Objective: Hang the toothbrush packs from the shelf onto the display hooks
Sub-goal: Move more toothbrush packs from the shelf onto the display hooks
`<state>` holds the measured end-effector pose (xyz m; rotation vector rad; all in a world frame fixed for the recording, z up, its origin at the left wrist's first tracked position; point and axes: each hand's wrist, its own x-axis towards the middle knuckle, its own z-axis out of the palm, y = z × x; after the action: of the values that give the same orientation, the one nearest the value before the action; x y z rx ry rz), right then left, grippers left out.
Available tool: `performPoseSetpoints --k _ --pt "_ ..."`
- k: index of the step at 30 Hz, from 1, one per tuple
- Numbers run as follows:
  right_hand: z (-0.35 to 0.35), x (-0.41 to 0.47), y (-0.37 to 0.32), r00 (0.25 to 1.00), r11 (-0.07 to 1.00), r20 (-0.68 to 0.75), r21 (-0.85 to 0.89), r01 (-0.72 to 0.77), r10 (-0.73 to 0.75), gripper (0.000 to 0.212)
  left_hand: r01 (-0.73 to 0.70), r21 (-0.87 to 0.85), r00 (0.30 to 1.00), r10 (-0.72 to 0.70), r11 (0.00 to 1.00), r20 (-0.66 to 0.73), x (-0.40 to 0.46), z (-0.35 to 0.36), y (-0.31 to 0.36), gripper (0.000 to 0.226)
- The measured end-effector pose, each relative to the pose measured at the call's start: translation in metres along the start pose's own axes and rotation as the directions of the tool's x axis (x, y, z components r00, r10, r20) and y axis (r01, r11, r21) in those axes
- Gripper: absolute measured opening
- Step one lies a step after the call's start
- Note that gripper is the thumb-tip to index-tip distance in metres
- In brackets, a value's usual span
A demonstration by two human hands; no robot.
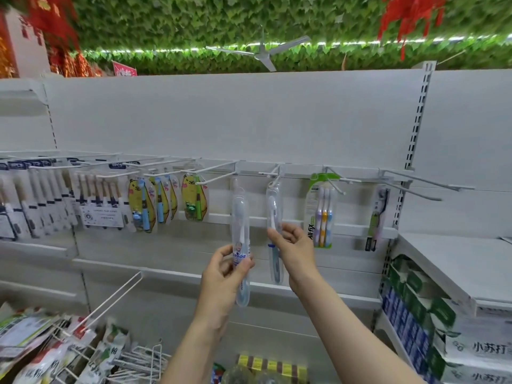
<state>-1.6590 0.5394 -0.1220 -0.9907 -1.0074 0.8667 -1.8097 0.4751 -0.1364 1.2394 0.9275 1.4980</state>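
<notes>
My left hand [225, 268] grips a clear toothbrush pack [240, 217] by its lower half and holds it upright below an empty white display hook [219, 174]. My right hand [292, 248] pinches the middle of a second clear toothbrush pack [273, 202], whose top sits at a short white hook [273, 173]. Whether that pack hangs on the hook I cannot tell. The two packs stand side by side, a little apart.
Several packs hang on hooks to the left, among them yellow children's packs [194, 198]. A green three-brush pack [322, 209] and a dark brush pack [376, 217] hang to the right. Long bare hooks [432, 184] jut out at right. Toothpaste boxes [432, 328] fill the right shelf; loose hooks [144, 361] lie below.
</notes>
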Motion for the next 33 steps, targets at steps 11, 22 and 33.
performPoseSetpoints --k 11,22,33 --pt "-0.001 0.061 0.01 0.997 0.992 -0.072 -0.117 -0.046 0.038 0.033 0.058 0.059 0.998 -0.06 0.997 0.023 0.011 0.003 -0.015 0.036" --pt "-0.008 0.005 -0.035 0.975 0.955 0.114 -0.208 0.211 -0.191 0.023 0.041 0.047 0.998 -0.043 0.998 0.051 0.007 0.02 -0.012 0.034" --pt "-0.012 -0.005 -0.057 0.95 0.953 0.235 -0.173 0.249 -0.205 0.018 -0.022 -0.01 1.0 0.022 1.0 0.006 0.008 0.042 -0.012 0.033"
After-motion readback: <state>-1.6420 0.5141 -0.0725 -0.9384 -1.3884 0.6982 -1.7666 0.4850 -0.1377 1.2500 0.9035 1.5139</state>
